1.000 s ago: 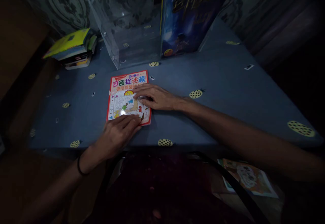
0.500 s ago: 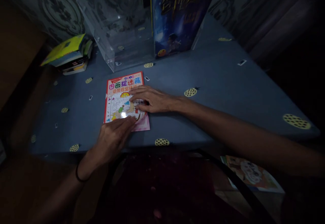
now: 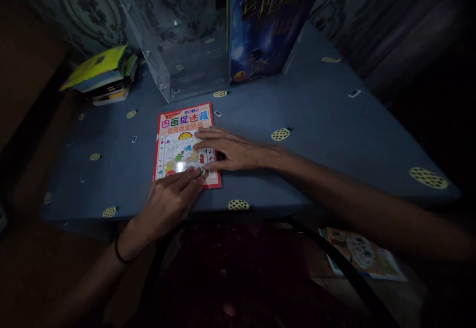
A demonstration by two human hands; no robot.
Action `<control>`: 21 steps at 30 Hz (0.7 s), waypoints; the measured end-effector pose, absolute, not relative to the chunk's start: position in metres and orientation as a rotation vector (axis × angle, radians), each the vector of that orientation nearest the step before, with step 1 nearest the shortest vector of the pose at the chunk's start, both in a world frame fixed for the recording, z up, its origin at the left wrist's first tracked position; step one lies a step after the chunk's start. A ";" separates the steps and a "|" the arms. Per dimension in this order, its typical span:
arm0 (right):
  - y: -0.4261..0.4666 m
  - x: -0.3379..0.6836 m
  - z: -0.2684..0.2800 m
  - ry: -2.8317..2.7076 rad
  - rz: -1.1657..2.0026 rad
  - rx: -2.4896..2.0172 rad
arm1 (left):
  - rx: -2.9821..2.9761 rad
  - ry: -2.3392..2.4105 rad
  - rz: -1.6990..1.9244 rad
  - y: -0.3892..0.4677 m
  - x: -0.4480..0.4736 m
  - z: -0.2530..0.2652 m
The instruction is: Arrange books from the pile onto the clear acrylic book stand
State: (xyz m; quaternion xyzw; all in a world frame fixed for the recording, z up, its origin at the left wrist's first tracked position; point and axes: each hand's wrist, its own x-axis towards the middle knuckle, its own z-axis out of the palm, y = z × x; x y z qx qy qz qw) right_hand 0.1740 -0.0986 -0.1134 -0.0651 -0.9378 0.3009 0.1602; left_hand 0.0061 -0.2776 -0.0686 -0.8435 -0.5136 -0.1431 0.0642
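A thin children's picture book point(image 3: 173, 152) with a red border and colourful cartoon drawings lies on the blue patterned tablecloth point(image 3: 253, 179), its front cover facing up. My left hand point(image 3: 173, 199) rests across the book's lower edge, fingers stretched out flat. On the right side of the cover lies my right hand point(image 3: 226, 150), with its fingers spread and the thumb low near the left fingertips. Neither hand grips anything. The left hand hides the lower left corner, and the right hand covers part of the right border.
Behind the book stands a clear plastic holder point(image 3: 159, 78) with a dark blue book point(image 3: 266, 30) upright in it. At the back left sits a stack of books point(image 3: 100, 75) topped by a yellow one. Another booklet point(image 3: 362, 253) lies below the table at the right.
The cover's lower right corner, lifted earlier to show a pink page, now lies flat. My right hand has shifted slightly right. The view has moved a little.
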 end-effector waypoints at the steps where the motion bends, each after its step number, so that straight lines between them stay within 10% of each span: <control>1: -0.102 0.178 -0.113 -2.699 0.877 -0.189 | -2.539 -1.548 -0.429 -0.278 0.006 -0.070; 21: -0.189 0.132 -0.090 -2.721 0.541 -0.381 | -2.409 -1.813 -0.453 -0.294 -0.044 -0.072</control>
